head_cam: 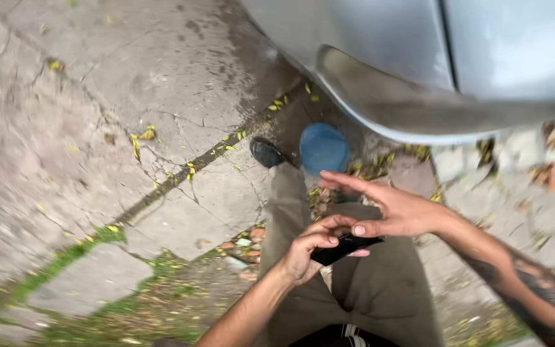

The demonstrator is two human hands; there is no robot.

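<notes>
My left hand (308,247) grips a small flat black object (345,248), like a phone, in front of my olive trousers. My right hand (390,207) hovers just above it with fingers spread; its thumb touches the top edge of the black object. A tattooed forearm runs off to the lower right. Below the hands my left leg stretches forward, ending in a black shoe (266,153) on the pavement.
A silver car body (419,58) fills the top right, its curved lower edge close above a blue round lid-like object (323,148) on the ground. Cracked concrete slabs (130,96) with yellow leaves lie to the left; grass and rubble border the lower left.
</notes>
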